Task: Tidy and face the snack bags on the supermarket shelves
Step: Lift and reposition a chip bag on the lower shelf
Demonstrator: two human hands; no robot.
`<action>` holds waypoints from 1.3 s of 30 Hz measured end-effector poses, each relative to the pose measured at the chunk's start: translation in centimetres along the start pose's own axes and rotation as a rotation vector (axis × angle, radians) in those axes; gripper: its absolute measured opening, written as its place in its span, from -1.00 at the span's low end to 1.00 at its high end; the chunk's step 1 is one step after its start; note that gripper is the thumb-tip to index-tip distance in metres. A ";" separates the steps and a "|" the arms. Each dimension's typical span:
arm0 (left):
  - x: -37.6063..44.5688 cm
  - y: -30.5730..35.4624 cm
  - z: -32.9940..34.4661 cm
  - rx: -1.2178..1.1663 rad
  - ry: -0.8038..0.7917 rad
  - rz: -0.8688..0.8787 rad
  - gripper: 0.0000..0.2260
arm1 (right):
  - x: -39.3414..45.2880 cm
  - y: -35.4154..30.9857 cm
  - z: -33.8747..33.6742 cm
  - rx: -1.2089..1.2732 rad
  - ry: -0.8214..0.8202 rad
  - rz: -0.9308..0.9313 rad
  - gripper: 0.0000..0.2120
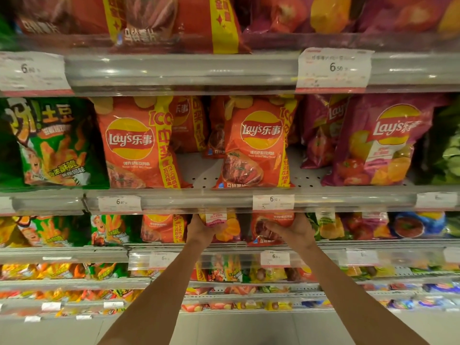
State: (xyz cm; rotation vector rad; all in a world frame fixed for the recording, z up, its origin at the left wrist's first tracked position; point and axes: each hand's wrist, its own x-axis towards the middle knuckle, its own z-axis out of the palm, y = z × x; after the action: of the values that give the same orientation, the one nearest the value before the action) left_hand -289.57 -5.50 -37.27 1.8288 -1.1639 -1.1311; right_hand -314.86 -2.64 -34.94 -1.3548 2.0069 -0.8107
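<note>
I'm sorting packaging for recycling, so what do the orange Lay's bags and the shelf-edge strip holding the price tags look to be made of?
The orange Lay's bag looks like thin glossy plastic film: it creases and catches highlights. The shelf-edge strip looks like clear hard plastic, since the price tag shows through it and it glints; I can't say for sure.

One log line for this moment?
left hand: grips purple-and-yellow crisp bag | right hand: grips orange-red crisp bag | shelf: third visible from top
</note>
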 end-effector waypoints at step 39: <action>-2.8 1.9 9.9 0.309 -0.294 0.230 -0.32 | -9.2 7.3 -2.8 0.175 0.084 0.072 -0.21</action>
State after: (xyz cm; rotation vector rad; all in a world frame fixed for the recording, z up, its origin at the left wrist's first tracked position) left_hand -299.90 -4.49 -38.59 1.7268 -1.7551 -1.1613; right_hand -318.35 8.67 -37.45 -1.1603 1.9848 -0.9997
